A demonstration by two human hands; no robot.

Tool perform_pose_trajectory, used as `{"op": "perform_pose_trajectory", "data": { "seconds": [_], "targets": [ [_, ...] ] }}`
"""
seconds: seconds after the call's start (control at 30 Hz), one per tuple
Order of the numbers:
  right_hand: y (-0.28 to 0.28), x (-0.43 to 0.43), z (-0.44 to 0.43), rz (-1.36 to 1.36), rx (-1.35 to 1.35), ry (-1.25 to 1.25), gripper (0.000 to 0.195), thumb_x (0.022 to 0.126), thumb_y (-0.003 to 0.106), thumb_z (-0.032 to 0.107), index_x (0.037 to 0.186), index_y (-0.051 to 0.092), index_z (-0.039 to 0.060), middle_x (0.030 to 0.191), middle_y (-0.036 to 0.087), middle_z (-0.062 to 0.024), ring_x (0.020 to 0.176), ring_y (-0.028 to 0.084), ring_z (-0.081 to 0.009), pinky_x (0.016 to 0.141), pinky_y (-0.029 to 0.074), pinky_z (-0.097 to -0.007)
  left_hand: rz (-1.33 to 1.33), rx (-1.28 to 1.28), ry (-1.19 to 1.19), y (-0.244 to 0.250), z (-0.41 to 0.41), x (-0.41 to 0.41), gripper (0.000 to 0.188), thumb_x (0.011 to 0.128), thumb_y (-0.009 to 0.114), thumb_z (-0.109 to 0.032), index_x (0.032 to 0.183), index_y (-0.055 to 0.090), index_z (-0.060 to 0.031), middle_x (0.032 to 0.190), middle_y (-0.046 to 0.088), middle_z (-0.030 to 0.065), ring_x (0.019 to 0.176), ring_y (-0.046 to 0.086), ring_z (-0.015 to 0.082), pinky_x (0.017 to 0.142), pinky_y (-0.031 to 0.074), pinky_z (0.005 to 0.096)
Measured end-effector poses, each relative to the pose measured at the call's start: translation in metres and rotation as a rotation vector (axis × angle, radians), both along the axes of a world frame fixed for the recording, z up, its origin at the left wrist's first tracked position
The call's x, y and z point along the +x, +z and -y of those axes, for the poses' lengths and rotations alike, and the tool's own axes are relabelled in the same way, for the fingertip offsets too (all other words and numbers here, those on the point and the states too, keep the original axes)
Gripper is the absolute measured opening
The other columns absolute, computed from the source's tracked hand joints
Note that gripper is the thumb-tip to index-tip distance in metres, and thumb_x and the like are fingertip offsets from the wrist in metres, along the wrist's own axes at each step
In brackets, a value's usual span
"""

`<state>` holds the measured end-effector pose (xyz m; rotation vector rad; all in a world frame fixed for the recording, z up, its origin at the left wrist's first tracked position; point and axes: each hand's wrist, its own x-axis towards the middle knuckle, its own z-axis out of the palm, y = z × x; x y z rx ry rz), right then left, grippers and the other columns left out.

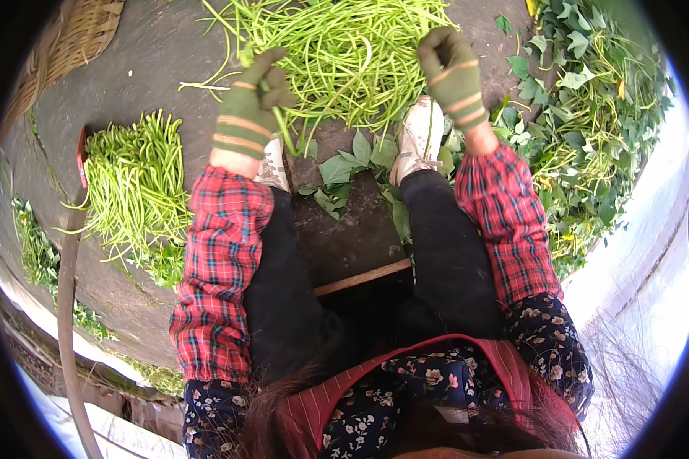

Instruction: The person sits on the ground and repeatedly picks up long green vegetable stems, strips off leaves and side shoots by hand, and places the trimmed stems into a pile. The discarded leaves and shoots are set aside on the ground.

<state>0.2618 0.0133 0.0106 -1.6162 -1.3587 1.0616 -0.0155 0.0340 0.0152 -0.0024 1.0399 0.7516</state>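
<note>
My left hand, in a green work glove with pale orange stripes and dark fingers, is closed around a few green leaf stems that hang below the fingers. My right hand, gloved alike, is raised at the right edge of a loose pile of light green stems; its thumb and forefinger meet, and a thin stem hangs beneath it. Farther left lies a stack of stems, laid roughly side by side. Green leaves lie on the dark ground between my shoes.
A heap of leafy vines fills the right side. A woven basket stands at the upper left. A long-handled tool with a red end lies beside the stack. A dark board is between my legs.
</note>
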Motion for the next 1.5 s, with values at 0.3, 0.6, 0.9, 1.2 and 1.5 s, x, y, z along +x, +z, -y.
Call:
{"op": "perform_pose_trajectory", "data": {
  "seconds": [0.3,0.6,0.9,1.2,1.5],
  "targets": [
    [0.032,-0.077,0.031,-0.035,-0.13,0.381,0.011,0.082,0.061,0.009,0.088,0.055,0.0039,0.063,0.053,-0.0021,0.059,0.052,-0.0096,0.053,0.043,-0.0277,-0.122,0.248,-0.149,0.017,0.009,0.024,0.03,0.087,0.062,-0.022,0.108,0.063,-0.0011,0.074,0.053,-0.0003,0.058,0.045,0.0085,0.057,0.045,0.0268],
    [0.024,-0.08,0.02,-0.22,-0.523,0.276,0.017,0.088,0.056,0.015,0.096,0.058,-0.0005,0.074,0.055,0.0006,0.067,0.051,-0.0059,0.058,0.041,-0.0213,-0.166,0.166,-0.284,0.017,0.014,0.03,0.031,0.088,0.061,-0.024,0.109,0.062,-0.0015,0.073,0.05,-0.0022,0.056,0.042,0.0069,0.057,0.042,0.0252],
    [-0.023,0.001,0.019,0.234,-0.138,-0.049,0.034,0.079,0.064,0.014,0.112,0.059,0.0103,0.092,0.068,-0.0072,0.073,0.064,-0.0156,0.066,0.051,-0.0289,-0.138,0.178,-0.007,-0.008,0.007,0.016,0.024,0.097,0.046,-0.022,0.096,0.057,-0.0001,0.094,0.057,0.0114,0.085,0.059,0.0254,0.083,0.052,0.0407],
    [-0.055,0.023,-0.066,0.365,0.063,-0.084,0.028,0.084,0.058,0.014,0.11,0.06,0.0066,0.08,0.067,-0.0152,0.07,0.064,-0.0246,0.063,0.049,-0.035,-0.042,0.068,-0.09,0.005,0.011,0.026,0.023,0.095,0.051,-0.028,0.098,0.056,-0.0057,0.076,0.059,0.0035,0.061,0.053,0.0151,0.071,0.05,0.0385],
    [-0.053,-0.019,-0.116,0.741,-0.319,0.287,0.04,0.083,0.054,0.031,0.117,0.056,0.01,0.097,0.064,-0.0246,0.091,0.062,-0.0393,0.079,0.048,-0.0457,-0.001,0.11,-0.132,0.007,0.01,0.027,0.019,0.089,0.059,-0.021,0.092,0.057,-0.0021,0.065,0.049,0.0015,0.05,0.037,0.0111,0.058,0.05,0.0319]
  ]
}}
